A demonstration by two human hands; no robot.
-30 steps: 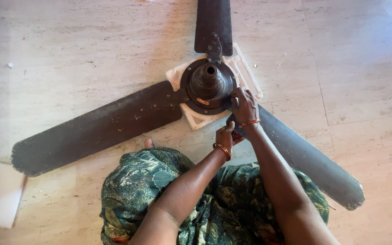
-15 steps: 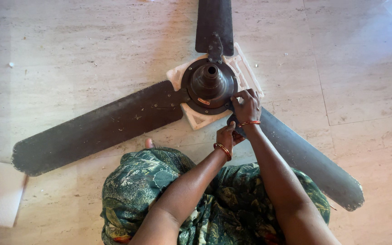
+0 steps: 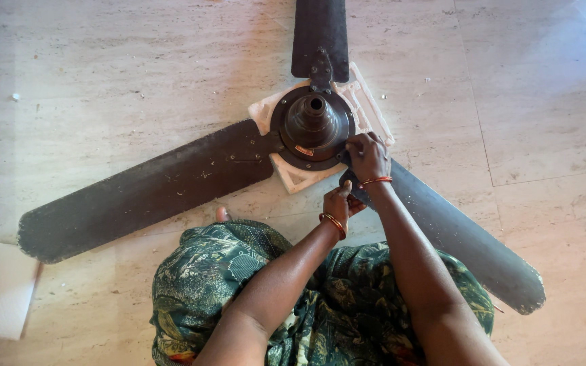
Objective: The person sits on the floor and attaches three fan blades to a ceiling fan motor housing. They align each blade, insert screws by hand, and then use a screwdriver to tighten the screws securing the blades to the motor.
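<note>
A dark brown ceiling fan lies on the floor, its round motor hub (image 3: pixel 312 127) resting on a white foam block (image 3: pixel 293 175). Three blades spread out: one to the lower left (image 3: pixel 144 193), one to the top (image 3: pixel 319 34), one to the lower right (image 3: pixel 469 237). My right hand (image 3: pixel 367 154) is closed on the joint where the lower-right blade meets the hub. My left hand (image 3: pixel 339 201) sits just below it, fingers curled at the edge of that same blade. What the fingers pinch is hidden. Both wrists wear orange bangles.
I sit on a beige stone tile floor (image 3: pixel 544 102) in a green patterned garment (image 3: pixel 239 271), a toe showing near the left blade. A white foam piece (image 3: pixel 5 291) lies at the lower left. Small crumbs speckle the floor.
The hands have barely shifted at the blade joint; the fan has not moved.
</note>
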